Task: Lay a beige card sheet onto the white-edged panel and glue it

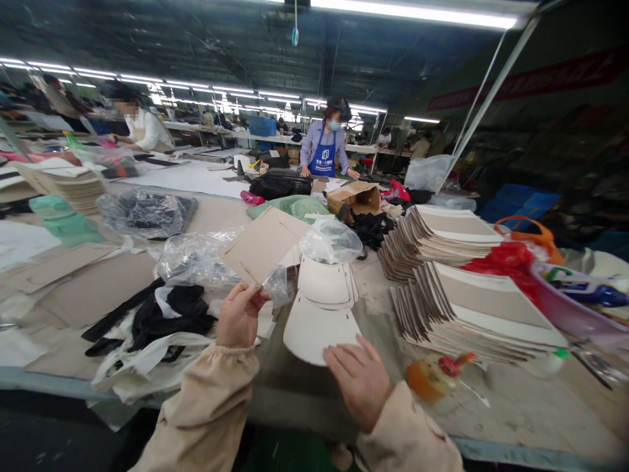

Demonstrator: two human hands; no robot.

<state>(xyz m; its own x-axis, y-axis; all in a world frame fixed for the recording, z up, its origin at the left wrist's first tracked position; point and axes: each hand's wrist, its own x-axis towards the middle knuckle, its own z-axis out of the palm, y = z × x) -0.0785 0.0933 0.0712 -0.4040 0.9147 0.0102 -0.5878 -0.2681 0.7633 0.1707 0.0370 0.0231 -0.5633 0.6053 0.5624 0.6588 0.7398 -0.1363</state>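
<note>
At the far left of the table [496,396] there is a stack of tan sheets [78,187], and near it a green bag [66,219]. Behind these, a person in white [147,131] leans over another work surface. Next comes a clear bag [150,213] with something dark inside, and nearer to the front lie black cloth [171,314] and white cloth [142,367], in one loose heap. The left hand [240,314] pinches the card [265,242] at its lower edge, between thumb and fingers, and the card is raised and tilted above the table. In the middle, white panels [322,328] lie overlapping one on another. The right hand [361,383] is open, its fingers a little spread, and they touch the near right edge of the front panel. Farther back, a person in a blue apron [324,154] and a mask stands behind a carton [356,196]. To the right of the panels are two fanned stacks [496,301], and in front of them is a bottle [430,377] with orange liquid and a red top. At the right edge is a pale purple basin [574,314]. Over the room, long lamps [417,12] are lit, and a red banner [531,82] hangs in the darker right part
</note>
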